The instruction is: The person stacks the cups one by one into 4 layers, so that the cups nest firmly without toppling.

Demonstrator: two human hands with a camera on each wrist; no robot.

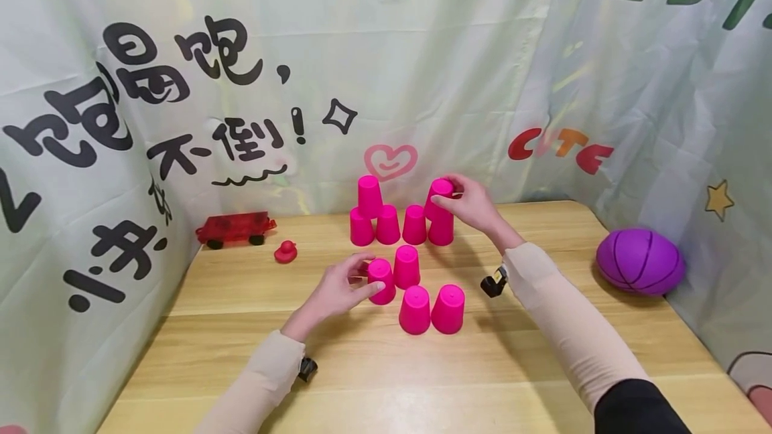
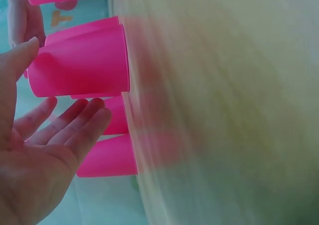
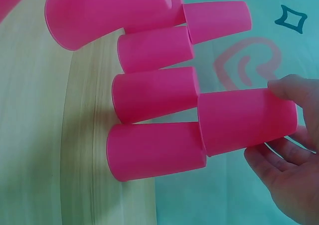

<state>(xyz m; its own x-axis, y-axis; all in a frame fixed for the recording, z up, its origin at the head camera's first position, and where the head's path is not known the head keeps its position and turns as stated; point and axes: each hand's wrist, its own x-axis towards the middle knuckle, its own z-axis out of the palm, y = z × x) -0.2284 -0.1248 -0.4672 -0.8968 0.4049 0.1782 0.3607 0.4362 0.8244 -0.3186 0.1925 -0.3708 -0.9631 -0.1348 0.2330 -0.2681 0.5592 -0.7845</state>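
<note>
Several pink plastic cups stand upside down on the wooden table. My right hand (image 1: pixel 473 205) grips an upside-down cup (image 3: pixel 246 120) between thumb and fingers, its rim at the base of the far-right cup (image 3: pixel 157 150). At the back left, an upper cup (image 1: pixel 370 197) rests across two others. My left hand (image 1: pixel 338 288) is around a nearer cup (image 1: pixel 381 282); in the left wrist view the thumb tip is at that cup's edge and the fingers lie loosely spread below, a gap showing. Just behind it is another cup (image 1: pixel 407 266).
Two cups, a left one (image 1: pixel 415 311) and a right one (image 1: pixel 448 309), stand in front. A red toy car (image 1: pixel 235 228) and a red rubber duck (image 1: pixel 286 251) are at the back left. A purple ball (image 1: pixel 640 262) lies at the right edge. Printed curtains (image 1: pixel 458 86) surround the table (image 1: pixel 362 380).
</note>
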